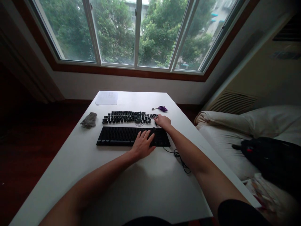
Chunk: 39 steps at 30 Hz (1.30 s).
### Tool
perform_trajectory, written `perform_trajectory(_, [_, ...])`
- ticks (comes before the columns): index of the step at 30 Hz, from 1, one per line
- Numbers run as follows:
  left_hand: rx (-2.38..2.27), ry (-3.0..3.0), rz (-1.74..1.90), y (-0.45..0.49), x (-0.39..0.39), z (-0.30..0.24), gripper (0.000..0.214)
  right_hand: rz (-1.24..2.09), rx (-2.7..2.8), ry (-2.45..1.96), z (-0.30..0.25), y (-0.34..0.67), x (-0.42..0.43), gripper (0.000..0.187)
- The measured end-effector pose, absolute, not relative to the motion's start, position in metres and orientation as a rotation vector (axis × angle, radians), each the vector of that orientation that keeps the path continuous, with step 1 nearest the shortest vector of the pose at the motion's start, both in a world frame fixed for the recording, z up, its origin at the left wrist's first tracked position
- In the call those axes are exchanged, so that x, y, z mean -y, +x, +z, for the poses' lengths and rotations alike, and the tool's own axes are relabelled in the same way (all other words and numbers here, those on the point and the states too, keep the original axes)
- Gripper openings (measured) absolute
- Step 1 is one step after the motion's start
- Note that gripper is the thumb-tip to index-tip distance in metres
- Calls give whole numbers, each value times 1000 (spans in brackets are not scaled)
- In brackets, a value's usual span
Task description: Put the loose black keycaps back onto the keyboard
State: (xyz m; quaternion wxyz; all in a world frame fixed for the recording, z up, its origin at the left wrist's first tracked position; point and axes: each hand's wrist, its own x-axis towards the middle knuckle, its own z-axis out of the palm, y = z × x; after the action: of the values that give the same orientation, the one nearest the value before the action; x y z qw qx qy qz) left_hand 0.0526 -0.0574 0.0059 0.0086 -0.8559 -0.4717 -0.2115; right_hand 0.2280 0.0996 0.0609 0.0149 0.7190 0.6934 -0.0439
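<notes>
A black keyboard (119, 136) lies across the white table, its right part beneath my left hand (143, 145). That hand is open, fingers spread over the keys. Behind the keyboard, loose black keycaps (123, 118) stand in uneven rows. At the right end of those rows is my right hand (163, 121), its fingers drawn together at the keycaps. They seem to pinch a keycap, mostly hidden by the fingertips. A thin wire loop (139, 124) lies between the keycaps and the keyboard.
A grey crumpled cloth (89, 120) lies left of the keycaps. Farther back are a paper sheet (107, 98) and a purple object with a thin brush-like end (162, 108). The black cable (180, 157) coils near my right forearm. A bed with a dark bag (270, 157) stands right.
</notes>
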Motion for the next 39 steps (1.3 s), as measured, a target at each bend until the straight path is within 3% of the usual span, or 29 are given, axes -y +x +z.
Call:
perform_trajectory(5, [1334,-2700,-697,-33,53,24,45,-138,-2492,2112,71,209,-83,45])
perform_trajectory(10, [1747,-2280,-984,-138,39,16,28,-241,-2994,1891,85,168,-49,47])
perform_trajectory(14, [1965,-2202,-1081,-205,32,-2,24,-948,-3174,1562,86,124,-34,44])
perform_trajectory(17, [2011,-2400,-1207,-236,33,-13,26,-1512,-3125,1173,80,83,-32,28])
perform_trajectory(20, [1901,-2593,-1260,-251,36,-19,28,-1739,-3066,767,75,38,-30,18])
perform_trajectory(23, [1872,-2624,-1278,-255,38,-20,26,-1548,-3179,671,74,-1,-24,17])
perform_trajectory(32, [1850,-2629,-1258,-261,35,-28,24,-894,-3320,1006,58,-61,-7,21])
perform_trajectory(39, [1883,-2648,-1280,-266,27,-32,24,-909,-3230,1008,54,-69,-12,24])
